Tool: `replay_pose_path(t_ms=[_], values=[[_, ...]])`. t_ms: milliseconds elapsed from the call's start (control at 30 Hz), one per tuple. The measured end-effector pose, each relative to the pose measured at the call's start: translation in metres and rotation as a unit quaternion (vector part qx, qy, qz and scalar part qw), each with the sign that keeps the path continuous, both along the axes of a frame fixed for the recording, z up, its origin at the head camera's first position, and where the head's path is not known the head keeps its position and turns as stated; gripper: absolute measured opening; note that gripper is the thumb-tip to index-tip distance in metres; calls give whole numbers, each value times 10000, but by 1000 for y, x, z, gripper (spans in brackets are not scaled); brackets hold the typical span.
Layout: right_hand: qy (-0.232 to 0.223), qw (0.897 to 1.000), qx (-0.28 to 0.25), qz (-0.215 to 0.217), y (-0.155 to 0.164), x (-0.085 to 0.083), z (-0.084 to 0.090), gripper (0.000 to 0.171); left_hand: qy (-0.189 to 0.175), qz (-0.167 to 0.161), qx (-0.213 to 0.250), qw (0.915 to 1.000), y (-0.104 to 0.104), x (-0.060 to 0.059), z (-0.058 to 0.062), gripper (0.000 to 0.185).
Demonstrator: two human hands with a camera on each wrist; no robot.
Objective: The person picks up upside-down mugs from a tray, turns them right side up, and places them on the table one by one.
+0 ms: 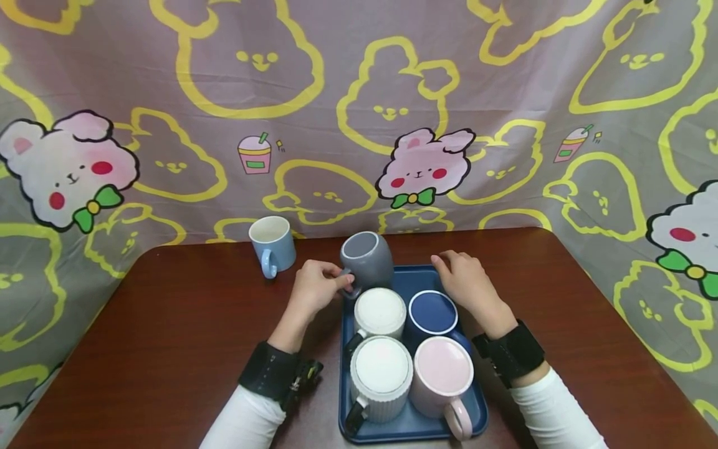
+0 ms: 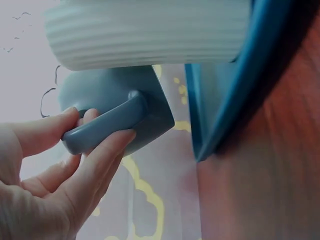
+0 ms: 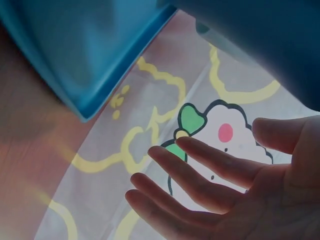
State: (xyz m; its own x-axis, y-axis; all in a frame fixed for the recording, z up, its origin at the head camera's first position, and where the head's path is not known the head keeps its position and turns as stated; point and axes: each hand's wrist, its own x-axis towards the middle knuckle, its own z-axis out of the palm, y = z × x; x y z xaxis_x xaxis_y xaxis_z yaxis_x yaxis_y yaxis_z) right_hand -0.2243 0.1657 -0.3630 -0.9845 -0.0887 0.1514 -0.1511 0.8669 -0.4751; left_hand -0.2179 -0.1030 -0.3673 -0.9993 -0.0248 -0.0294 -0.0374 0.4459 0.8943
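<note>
My left hand pinches the handle of a grey mug, thumb on one side and fingers on the other. This mug is tilted above the far left corner of a dark blue tray, and backdrop shows between mug and tray in the left wrist view. On the tray stand two white ribbed mugs with black handles, a navy mug and a pink mug, flat round faces upward. My right hand hovers by the tray's far right corner, fingers relaxed and holding nothing.
A light blue mug with a white inside stands upright at the table's back left. The brown table ends at a cartoon-printed cloth. Black bands circle both wrists.
</note>
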Motion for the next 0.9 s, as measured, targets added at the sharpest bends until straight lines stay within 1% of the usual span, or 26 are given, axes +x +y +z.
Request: replay_pose_path(t_ms=[67, 200, 367, 500, 667, 900], values=[[-16, 10000, 1, 10, -1, 0, 1, 48, -45, 55, 175, 9998, 1, 0, 3, 15], [-29, 10000, -22, 76, -3, 0, 4, 48, -69, 142, 340, 9993, 3, 0, 7, 17], [-97, 9995, -172, 233, -5, 0, 9, 48, -11, 260, 737, 9969, 6, -1, 12, 18], [-114, 9989, -304, 328, -7, 2, 15, 48, 64, 277, 1102, 9935, 8, -1, 19, 19], [-72, 9985, -347, 411, -10, 4, 23, 47, 210, 255, 1282, 9912, 10, 1, 28, 20], [-160, 9979, -367, 509, -13, 8, 35, 47, 389, 256, 1497, 9876, 13, 0, 35, 19]])
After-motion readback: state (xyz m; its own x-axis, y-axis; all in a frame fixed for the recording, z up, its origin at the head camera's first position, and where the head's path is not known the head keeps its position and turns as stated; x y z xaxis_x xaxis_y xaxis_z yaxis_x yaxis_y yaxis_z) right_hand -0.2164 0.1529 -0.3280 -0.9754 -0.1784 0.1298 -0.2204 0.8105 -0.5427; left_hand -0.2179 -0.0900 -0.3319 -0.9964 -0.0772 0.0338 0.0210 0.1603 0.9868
